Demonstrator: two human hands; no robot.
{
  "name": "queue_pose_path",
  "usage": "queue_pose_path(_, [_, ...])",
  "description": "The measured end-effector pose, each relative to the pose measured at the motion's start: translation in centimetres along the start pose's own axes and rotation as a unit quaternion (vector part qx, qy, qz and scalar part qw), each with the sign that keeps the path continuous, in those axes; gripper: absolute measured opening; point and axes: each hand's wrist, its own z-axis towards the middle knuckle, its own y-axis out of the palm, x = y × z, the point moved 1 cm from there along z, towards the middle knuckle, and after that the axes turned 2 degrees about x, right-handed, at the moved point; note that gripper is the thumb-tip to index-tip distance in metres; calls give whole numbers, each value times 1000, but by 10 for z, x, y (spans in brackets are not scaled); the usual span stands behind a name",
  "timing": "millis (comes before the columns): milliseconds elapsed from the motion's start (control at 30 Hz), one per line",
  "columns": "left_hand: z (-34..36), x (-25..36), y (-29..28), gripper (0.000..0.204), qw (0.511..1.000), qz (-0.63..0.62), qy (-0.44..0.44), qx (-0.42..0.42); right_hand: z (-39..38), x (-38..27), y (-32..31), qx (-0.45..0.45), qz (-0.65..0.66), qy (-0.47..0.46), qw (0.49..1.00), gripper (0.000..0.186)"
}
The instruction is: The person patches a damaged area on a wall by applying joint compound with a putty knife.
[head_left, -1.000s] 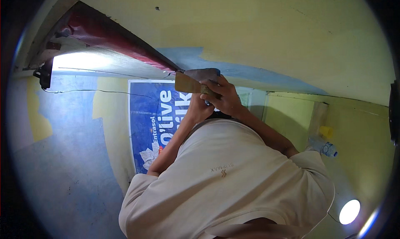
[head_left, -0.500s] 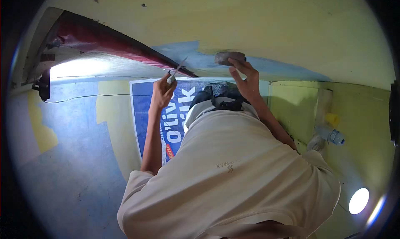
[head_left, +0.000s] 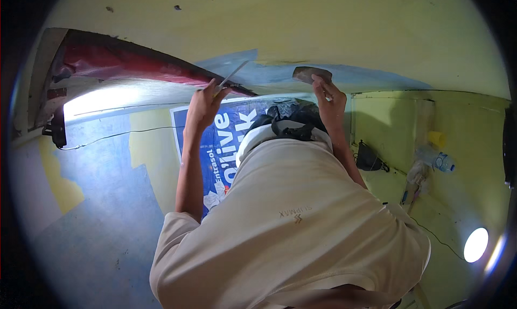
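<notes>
Head | left hand (head_left: 203,101) fingers clamp thin metal blade (head_left: 232,74) | right hand (head_left: 329,100) fingers grip flat brown pad (head_left: 311,73)

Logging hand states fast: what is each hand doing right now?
Left hand: closed on a thin flat blade, raised to the wall.
Right hand: holding a flat brown pad against the wall.

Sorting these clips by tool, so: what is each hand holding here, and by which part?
The left hand grips a thin putty knife by its lower handle end, blade toward the wall. The right hand presses a brownish flat pad with its fingertips on the lower edge.
</notes>
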Motion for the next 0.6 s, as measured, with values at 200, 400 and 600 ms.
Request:
queue_pose_path(200, [0,-2,-2,35,996,10,-79,-48,0,1,6,7,16,-19,1000,28])
queue_pose_path(400, [5,12,-1,36,997,33,-24,-58,-7,3,7,18,14,9,1000,30])
queue_pose_path(600, [7,13,4,37,998,48,-17,-44,-7,-7,6,20,-8,14,1000,31])
